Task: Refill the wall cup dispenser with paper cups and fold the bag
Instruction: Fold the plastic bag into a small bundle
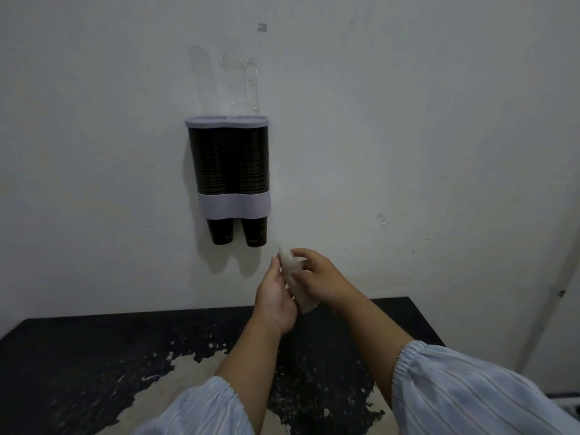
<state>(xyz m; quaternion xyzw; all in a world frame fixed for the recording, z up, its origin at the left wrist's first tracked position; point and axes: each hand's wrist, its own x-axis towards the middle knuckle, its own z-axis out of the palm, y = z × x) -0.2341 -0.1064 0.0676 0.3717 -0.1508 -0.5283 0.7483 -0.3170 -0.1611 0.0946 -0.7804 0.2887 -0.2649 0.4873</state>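
The wall cup dispenser [230, 171] hangs on the white wall, with a grey lid and a grey band. Both of its tubes are packed with dark paper cups [237, 235], whose bottoms poke out below the band. Below and right of it, a clear plastic bag [296, 285] is bunched into a narrow strip between my two hands. My left hand [276, 296] grips its lower left side. Fingers of my right hand [317, 276] pinch its upper part from the right. Both hands are raised above the table, just in front of the wall.
A black table [78, 356] with worn, peeled patches stands against the wall below my arms. Clear tape remnants [248, 80] stick to the wall above the dispenser. A pale pipe [546, 306] runs down the wall at the right.
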